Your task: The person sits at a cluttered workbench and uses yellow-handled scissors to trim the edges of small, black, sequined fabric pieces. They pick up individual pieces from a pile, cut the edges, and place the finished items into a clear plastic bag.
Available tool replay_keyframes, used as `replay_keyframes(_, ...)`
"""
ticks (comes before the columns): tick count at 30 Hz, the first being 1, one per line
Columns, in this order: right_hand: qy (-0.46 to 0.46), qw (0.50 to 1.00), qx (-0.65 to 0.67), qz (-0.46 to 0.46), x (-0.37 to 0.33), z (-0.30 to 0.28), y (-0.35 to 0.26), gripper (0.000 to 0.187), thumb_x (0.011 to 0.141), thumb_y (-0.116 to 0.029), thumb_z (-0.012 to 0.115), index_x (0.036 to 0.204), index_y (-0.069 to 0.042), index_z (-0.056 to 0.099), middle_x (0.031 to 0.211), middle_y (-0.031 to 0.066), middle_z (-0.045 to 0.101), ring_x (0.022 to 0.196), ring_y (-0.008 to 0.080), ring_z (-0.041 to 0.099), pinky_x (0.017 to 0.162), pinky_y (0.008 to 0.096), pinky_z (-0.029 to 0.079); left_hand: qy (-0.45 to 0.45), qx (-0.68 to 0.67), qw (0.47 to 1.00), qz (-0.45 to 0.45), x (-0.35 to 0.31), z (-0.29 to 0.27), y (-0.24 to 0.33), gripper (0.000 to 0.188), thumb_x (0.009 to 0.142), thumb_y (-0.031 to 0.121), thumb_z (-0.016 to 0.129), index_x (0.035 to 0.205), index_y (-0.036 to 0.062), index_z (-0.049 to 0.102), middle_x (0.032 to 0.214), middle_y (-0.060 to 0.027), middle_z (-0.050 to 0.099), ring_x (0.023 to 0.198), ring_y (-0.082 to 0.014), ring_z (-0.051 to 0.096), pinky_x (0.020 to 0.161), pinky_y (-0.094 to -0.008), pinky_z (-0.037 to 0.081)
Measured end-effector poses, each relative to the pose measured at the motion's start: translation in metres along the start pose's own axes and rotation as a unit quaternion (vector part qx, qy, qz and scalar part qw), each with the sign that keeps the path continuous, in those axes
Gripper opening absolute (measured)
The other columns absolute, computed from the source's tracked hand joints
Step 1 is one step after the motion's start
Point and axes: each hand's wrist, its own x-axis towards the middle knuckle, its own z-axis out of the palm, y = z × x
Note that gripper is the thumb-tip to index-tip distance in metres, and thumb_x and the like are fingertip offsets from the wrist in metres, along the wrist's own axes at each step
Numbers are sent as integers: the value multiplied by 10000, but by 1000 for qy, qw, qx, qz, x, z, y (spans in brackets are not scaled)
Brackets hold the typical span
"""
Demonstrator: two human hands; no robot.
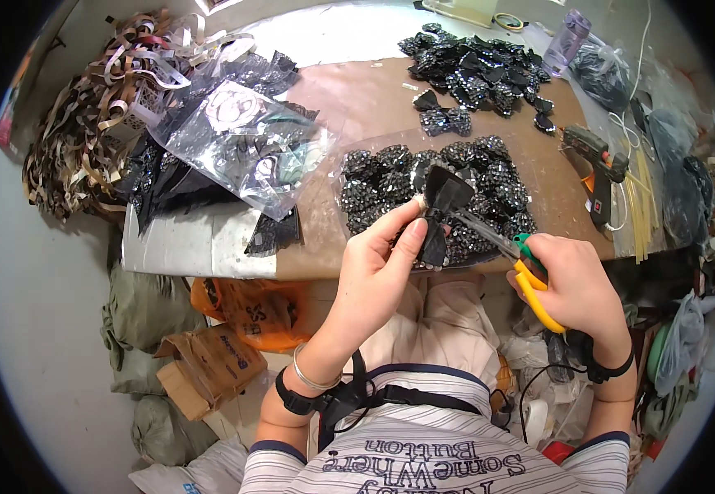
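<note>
Pinched between the thumb and fingers of my left hand (380,265) is a black bow (448,191), its plain dark back turned up. My right hand (578,284) is wrapped round long-nose pliers (538,306) with yellow and green handles. The jaws of the pliers reach the middle of the bow; whether they grip it I cannot tell. Directly beneath, rows of black sequined bows (376,183) lie close together on a clear plastic sheet. Beyond them, one loose sequined bow (446,122) lies below a larger heap of bows (493,78).
A glue gun (598,169) lies at the right, beside yellowish glue sticks (641,202). Clear plastic bags (246,140) cover black material on the left, near heaped ribbon strips (78,156). A purple bottle (567,41) stands far right. Below the table's front edge are a cardboard box (224,362) and an orange bag (250,317).
</note>
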Motion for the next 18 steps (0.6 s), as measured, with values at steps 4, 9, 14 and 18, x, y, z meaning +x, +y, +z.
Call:
replay_keyframes(4,43,998,-34,-21,-3,3,1,247,749,-199,709,832,-17,564,714,164,578,688,379,578,588,435,417,-5,-21,1000,-8,-1,3,-1,351,1003,134,520,1303,-49,530,1088,-125,678,985,-138,645,882,-272,515)
replay_keyframes(9,44,997,-54,-41,-3,1,-2,235,732,-182,698,849,-17,579,747,162,603,722,378,592,608,435,429,-15,-41,999,-31,-5,8,-3,347,1003,136,521,1295,-50,536,1079,-124,680,981,-135,645,878,-270,517)
replay_keyframes(14,-15,997,-70,19,-11,-12,-6,279,763,-251,694,887,-16,608,781,167,635,763,367,622,642,430,463,19,2,999,33,-5,11,-4,343,1003,120,517,1298,-56,532,1076,-121,676,982,-144,648,869,-265,522)
replay_keyframes(18,-25,995,-92,32,-13,-14,-7,282,765,-256,693,889,-17,610,777,169,635,755,368,621,641,433,460,43,126,986,102,-6,10,-18,332,982,108,550,1278,-43,560,1080,-126,682,984,-144,641,863,-262,501)
